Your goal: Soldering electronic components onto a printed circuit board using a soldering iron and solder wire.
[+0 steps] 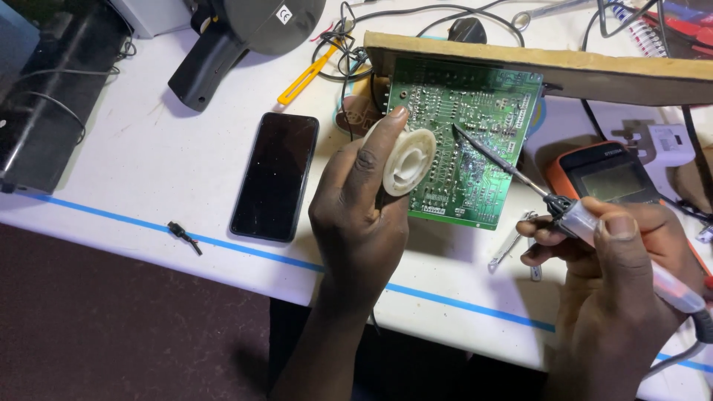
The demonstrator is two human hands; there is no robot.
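A green circuit board (475, 126) stands tilted against a wooden block (549, 70), solder side facing me. My left hand (356, 215) holds a white plastic spool (407, 160) in front of the board's left edge. My right hand (616, 252) grips a soldering iron (587, 223) with a clear handle. The iron's thin tip (460, 134) touches the board near its middle.
A black phone (275, 174) lies face up left of my hand. An orange multimeter (605, 174) sits behind my right hand. A black tool (223, 41), a yellow tool (304, 78), tangled cables (349, 44), tweezers (509, 245) and a small black part (182, 234) lie about. Blue tape (445, 297) lines the table edge.
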